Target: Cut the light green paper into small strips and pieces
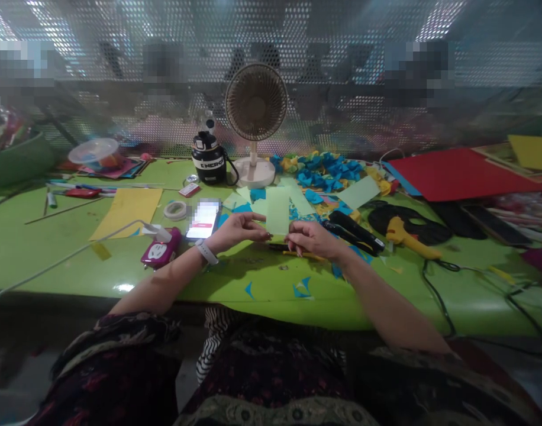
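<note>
A pale green paper strip [278, 212] stands upright between my two hands, above the bright green table [235, 278]. My left hand [244, 228] grips its lower left edge between thumb and fingers. On the other side, my right hand [310, 238] pinches the lower right corner with curled fingers. Behind the strip lie more pale green paper pieces [303, 200] and blue scraps [258, 194]. A black stapler [356, 232] rests just right of my right hand. Left of my left hand lies a lit phone [204, 219].
A fan [256, 102] and a black bottle [210, 160] stand at the back. Yellow paper [128, 212], a tape roll [176, 210] and a purple power adapter [161, 248] with a cable are leftward. Rightward lie a yellow glue gun [406, 238] with its cord and red sheets [466, 171].
</note>
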A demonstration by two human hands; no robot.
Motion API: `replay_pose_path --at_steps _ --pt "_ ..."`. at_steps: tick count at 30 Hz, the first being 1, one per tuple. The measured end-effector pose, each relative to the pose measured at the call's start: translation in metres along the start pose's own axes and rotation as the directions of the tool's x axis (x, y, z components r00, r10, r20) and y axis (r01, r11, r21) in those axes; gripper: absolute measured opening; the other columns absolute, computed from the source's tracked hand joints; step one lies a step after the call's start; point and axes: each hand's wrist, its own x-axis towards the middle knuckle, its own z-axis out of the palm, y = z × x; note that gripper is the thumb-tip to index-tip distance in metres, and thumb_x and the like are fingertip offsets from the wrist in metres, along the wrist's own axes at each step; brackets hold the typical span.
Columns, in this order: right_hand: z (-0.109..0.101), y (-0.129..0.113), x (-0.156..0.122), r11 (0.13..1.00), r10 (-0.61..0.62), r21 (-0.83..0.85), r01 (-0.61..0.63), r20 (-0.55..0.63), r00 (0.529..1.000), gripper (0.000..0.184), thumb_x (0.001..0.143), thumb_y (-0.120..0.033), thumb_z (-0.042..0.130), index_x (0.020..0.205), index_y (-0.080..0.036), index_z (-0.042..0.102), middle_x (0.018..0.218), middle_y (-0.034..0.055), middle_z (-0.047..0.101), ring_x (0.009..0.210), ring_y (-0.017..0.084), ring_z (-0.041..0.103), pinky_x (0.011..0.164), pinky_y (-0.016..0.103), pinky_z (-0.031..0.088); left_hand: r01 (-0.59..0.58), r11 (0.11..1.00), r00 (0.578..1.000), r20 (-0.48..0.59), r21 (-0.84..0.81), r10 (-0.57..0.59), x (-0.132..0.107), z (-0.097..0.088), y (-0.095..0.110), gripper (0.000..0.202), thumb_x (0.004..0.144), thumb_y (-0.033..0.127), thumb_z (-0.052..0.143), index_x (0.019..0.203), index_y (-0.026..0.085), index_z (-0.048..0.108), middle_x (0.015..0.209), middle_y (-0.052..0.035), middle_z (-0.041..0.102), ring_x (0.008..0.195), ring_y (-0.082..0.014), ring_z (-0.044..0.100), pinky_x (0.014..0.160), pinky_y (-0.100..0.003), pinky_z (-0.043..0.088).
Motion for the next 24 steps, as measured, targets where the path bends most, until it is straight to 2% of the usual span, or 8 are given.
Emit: replay_pose_path --at_steps 4,7,11,15,18,19,21,24 --pt "-0.002 0.0 0.0 1.0 -0.003 0.005 0.003 0.022 1.0 0.02 0.081 -0.037 0.06 0.075 -0.019 0.055 0.066 -0.0001 0.066 0.046 0.008 0.053 0.047 0.023 0.043 0.015 0.999 1.0 0.023 -0.037 -0.014 0.002 -0.008 0.0 0.056 0.062 0.026 0.09 0.11 0.011 0.065 0.084 -0.0099 0.077 0.08 -0.0213 0.075 0.077 -0.034 0.059" --pt "0.0 0.0 0.0 1.0 0.018 -0.011 -0.018 0.073 0.997 0.02 0.081 -0.038 0.061 0.077 -0.018 0.057 0.069 0.0002 0.066 0.048 0.009 0.055 0.049 0.024 0.045 0.05 0.993 0.999 0.015 -0.109 -0.048 0.003 -0.009 -0.001 0.055 0.063 0.035 0.089 0.108 0.013 0.067 0.086 -0.0096 0.076 0.081 -0.0222 0.074 0.075 -0.035 0.06" --pt "0.008 0.002 0.0 0.996 0.08 -0.062 -0.071 0.156 0.985 0.016 0.08 -0.035 0.062 0.08 -0.02 0.058 0.071 -0.0007 0.066 0.052 0.01 0.056 0.05 0.025 0.047 0.056 0.993 0.998 -0.001 -0.107 -0.056 0.003 0.001 -0.005 0.044 0.065 0.04 0.088 0.092 0.012 0.068 0.082 -0.0066 0.072 0.071 -0.0156 0.069 0.065 -0.027 0.057" --pt "0.013 0.004 0.001 0.987 0.122 -0.121 -0.102 0.174 0.977 0.016 0.079 -0.036 0.059 0.079 -0.02 0.056 0.074 0.001 0.067 0.052 0.013 0.058 0.051 0.029 0.048 -0.006 0.997 0.995 -0.102 -0.079 -0.002 0.002 0.011 -0.008 0.035 0.068 0.037 0.086 0.082 0.013 0.065 0.068 0.0003 0.066 0.06 -0.0098 0.062 0.06 -0.023 0.052" --pt "0.01 0.003 0.0 0.959 0.068 -0.282 -0.036 0.104 0.992 0.015 0.082 -0.035 0.055 0.081 -0.02 0.057 0.075 0.0024 0.067 0.057 0.016 0.06 0.057 0.03 0.048 -0.05 0.99 0.98 -0.195 -0.131 0.024 0.004 0.01 -0.007 0.038 0.064 0.037 0.089 0.079 0.014 0.064 0.061 0.0042 0.061 0.057 -0.0077 0.059 0.059 -0.021 0.05" --pt "0.008 0.003 -0.001 0.922 0.018 -0.386 0.008 0.063 0.998 0.015 0.082 -0.036 0.056 0.082 -0.02 0.058 0.078 0.0035 0.068 0.063 0.017 0.061 0.061 0.031 0.048 -0.072 0.987 0.975 -0.22 -0.144 0.039 0.005 0.008 -0.006 0.038 0.063 0.037 0.089 0.081 0.014 0.065 0.062 0.004 0.062 0.057 -0.0072 0.058 0.059 -0.02 0.049" --pt "0.005 0.003 -0.001 0.783 -0.093 -0.616 0.084 0.018 0.995 0.021 0.081 -0.039 0.064 0.088 -0.02 0.06 0.088 0.0073 0.069 0.08 0.022 0.063 0.072 0.034 0.047 -0.114 0.98 0.966 -0.248 -0.164 0.071 0.007 0.004 -0.005 0.039 0.063 0.037 0.089 0.086 0.014 0.068 0.069 0.0022 0.067 0.059 -0.0069 0.059 0.059 -0.019 0.049" --pt "0.001 0.007 -0.001 0.566 -0.107 -0.813 0.135 0.09 0.99 0.034 0.078 -0.044 0.072 0.097 -0.017 0.062 0.104 0.0129 0.066 0.097 0.028 0.06 0.082 0.037 0.046 -0.139 0.971 0.966 -0.242 -0.196 0.09 0.009 0.0 -0.004 0.042 0.063 0.037 0.09 0.093 0.016 0.071 0.079 0.0001 0.072 0.066 -0.0086 0.064 0.065 -0.021 0.053"
